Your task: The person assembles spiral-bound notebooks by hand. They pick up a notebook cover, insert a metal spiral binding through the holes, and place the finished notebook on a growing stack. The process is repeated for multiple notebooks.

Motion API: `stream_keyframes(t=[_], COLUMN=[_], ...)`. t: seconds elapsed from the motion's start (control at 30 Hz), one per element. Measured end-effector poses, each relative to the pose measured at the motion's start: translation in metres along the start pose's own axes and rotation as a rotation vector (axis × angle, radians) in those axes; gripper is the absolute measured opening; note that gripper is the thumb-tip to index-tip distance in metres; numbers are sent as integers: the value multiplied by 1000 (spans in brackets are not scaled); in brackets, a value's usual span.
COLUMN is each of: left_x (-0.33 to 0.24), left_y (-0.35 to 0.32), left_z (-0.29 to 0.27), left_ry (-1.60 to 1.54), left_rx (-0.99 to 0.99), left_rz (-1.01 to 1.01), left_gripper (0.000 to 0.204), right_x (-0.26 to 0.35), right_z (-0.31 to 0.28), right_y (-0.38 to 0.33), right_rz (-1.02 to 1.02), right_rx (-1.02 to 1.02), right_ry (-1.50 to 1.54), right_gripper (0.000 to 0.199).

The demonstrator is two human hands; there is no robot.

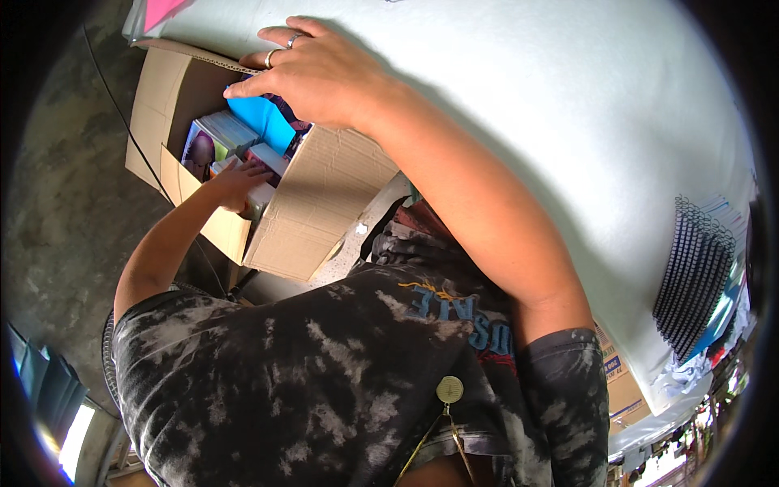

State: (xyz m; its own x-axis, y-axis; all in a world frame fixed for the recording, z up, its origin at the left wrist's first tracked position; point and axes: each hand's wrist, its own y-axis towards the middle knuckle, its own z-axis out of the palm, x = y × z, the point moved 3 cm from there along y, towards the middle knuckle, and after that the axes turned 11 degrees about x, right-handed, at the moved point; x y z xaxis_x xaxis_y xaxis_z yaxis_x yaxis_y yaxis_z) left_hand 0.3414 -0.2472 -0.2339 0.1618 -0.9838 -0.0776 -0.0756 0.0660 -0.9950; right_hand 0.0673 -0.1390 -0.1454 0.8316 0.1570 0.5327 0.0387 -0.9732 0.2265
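Note:
An open cardboard box (324,183) stands at the left edge of the white table, its flaps folded out. Inside are stacks of thin booklets (225,130) with a picture cover on one, and a bright blue sheet or folder (268,120). My left hand (237,183) reaches down into the box, fingers stretched over a small stack near its middle; their undersides are hidden. My right hand (312,77), with two rings on it, spreads across the box's far rim. Its thumb tip is at the blue sheet's upper edge, and no object shows in its grasp.
The white tabletop (519,89) stretches right from the box. A pile of spiral-bound notebooks (694,276) lies at its right edge, with another printed carton (623,381) lower down. A black cable (122,126) passes left of the box over the grey floor (65,219). Something pink (162,12) shows at top left.

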Motion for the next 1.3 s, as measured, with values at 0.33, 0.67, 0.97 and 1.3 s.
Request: stream_keyframes(t=[0.33,0.67,0.97,1.3], left_x=[-40,-134,-33,61], left_y=[-114,-291,-283,72], left_z=[-69,-170,-144,36], left_ry=[-13,-55,-743,-210], left_rx=[-567,-1340,-1664,-487], left_rz=[-93,10,-238,-358], left_gripper=[62,56,22,47], right_x=[2,37,-10,-111], right_z=[1,-42,-90,-153], right_y=[4,-64,-172,-217], right_rz=[-55,-99,406,808], right_rx=[76,-91,-775,-1059], right_ry=[26,644,1287,1279], right_gripper=[46,113,49,47])
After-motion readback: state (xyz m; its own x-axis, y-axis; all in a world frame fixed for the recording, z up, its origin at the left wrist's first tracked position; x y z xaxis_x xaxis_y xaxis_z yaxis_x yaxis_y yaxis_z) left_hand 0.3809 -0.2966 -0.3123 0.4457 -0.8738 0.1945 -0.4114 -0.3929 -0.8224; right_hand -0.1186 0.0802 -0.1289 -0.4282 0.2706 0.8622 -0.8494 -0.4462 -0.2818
